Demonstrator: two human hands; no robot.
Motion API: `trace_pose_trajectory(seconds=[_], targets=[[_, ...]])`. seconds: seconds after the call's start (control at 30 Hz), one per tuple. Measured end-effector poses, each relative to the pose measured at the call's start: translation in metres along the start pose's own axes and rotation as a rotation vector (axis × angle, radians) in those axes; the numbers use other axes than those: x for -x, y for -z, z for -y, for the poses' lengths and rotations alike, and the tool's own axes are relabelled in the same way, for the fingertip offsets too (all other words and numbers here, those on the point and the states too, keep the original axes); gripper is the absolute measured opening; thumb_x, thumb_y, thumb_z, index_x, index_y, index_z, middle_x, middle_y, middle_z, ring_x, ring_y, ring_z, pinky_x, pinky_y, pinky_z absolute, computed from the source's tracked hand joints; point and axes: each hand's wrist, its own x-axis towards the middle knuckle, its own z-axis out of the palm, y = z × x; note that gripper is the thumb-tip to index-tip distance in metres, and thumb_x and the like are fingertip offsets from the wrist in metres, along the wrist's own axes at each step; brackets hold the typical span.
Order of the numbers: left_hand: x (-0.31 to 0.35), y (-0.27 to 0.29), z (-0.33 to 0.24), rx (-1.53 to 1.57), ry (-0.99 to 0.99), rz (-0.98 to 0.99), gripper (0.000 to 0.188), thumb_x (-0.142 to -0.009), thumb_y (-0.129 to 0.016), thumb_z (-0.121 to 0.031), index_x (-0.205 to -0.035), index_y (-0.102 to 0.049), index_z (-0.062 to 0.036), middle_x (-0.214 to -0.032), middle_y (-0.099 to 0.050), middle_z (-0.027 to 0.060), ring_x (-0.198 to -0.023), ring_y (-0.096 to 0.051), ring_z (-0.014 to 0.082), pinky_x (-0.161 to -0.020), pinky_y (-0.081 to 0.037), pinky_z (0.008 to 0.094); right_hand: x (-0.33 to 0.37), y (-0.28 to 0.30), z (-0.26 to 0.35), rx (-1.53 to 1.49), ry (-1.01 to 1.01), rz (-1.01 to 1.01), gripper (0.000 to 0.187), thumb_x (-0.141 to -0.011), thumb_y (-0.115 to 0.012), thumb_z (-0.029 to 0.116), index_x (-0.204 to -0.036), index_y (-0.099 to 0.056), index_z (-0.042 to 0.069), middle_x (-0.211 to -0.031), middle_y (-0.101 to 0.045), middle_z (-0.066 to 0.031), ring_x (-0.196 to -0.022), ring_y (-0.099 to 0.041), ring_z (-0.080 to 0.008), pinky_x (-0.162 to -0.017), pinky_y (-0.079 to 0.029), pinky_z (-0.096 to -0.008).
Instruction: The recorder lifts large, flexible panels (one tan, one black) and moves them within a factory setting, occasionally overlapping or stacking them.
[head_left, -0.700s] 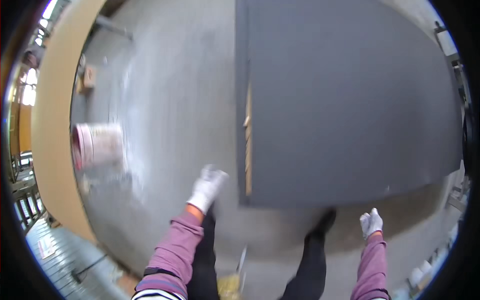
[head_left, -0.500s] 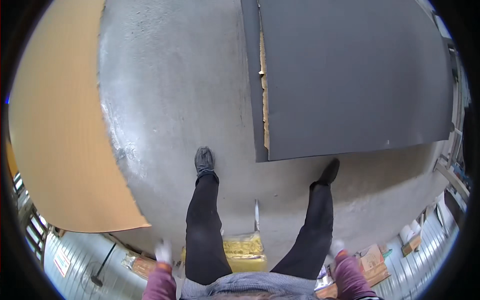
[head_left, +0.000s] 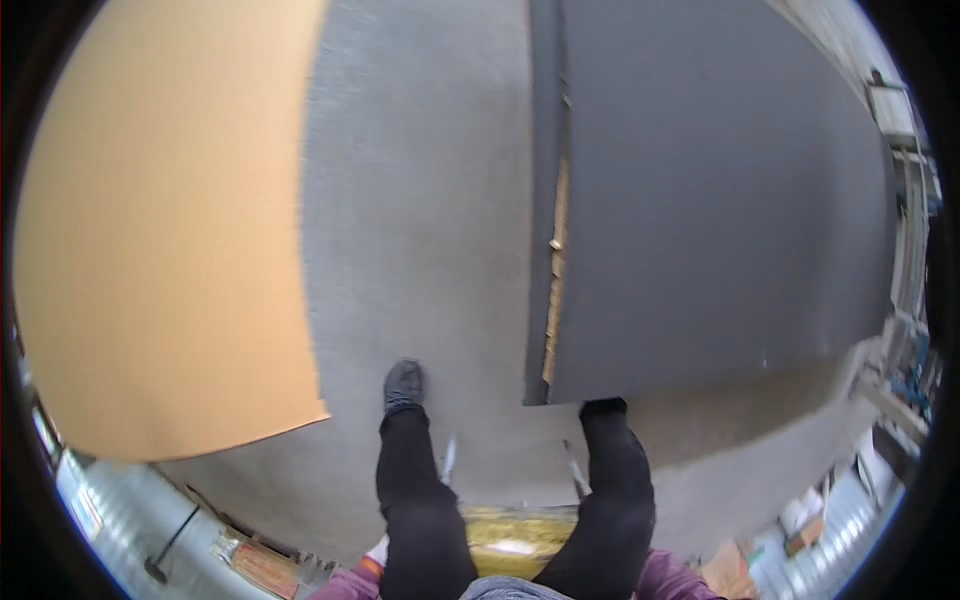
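Only a sliver of my left hand (head_left: 378, 549), white as if gloved, shows beside my left thigh, below an orange cuff and a purple sleeve. Its fingers are hidden. My right hand is out of sight; just the purple right sleeve (head_left: 668, 577) appears beside my right thigh. Between my legs is a yellow block-like thing (head_left: 515, 540) with a shiny surface, and two thin metal bars stick out from it. Neither hand is seen touching it. Ahead on the right lies a large dark grey sheet (head_left: 720, 210), its left edge torn to brown. A large tan sheet (head_left: 170, 230) fills the left.
Grey concrete floor (head_left: 420, 180) runs between the two sheets. My right shoe's tip is under or against the grey sheet's near edge. Boxes (head_left: 728, 568) and an orange-brown package (head_left: 262, 570) lie behind me. A metal frame (head_left: 908, 230) stands at the far right.
My view has shifted, and both sheets now sit further right and lower in it. My right foot is closer to the grey sheet's torn corner. Both hands have mostly dropped from sight.
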Motion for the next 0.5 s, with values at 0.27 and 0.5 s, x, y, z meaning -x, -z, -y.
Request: trace_pose_trajectory(seconds=[0.27,0.5], targets=[[0.11,0.222,-0.32,0.806,-1.044,-0.563,0.084,-0.086,-0.052,-0.062,-0.147,-0.028,-0.0087,-0.151,-0.029,0.0095,-0.137,-0.029,0.0249,-0.113,-0.023,0.0412,-0.057,0.243,0.025,0.877,0.384,-0.581,0.013,-0.075,-0.063,0.022,-0.078,-0.072,0.012,-0.081,-0.069,-0.0125,-0.076,-0.068,-0.0332,-0.066,-0.055,-0.0446],[-0.087,0.163,-0.193,0.805,-0.978,-0.462,0.066,-0.089,-0.06,-0.043,-0.142,-0.039,-0.0083,-0.14,-0.046,0.0074,-0.127,-0.044,0.0242,-0.106,-0.033,0.0449,0.114,0.236,0.126,-0.814,0.344,-0.719,0.033,-0.089,-0.059,0.017,-0.114,-0.056,-0.004,-0.082,-0.063,-0.0083,-0.063,-0.061,-0.0169,-0.054,-0.052,-0.0343]])
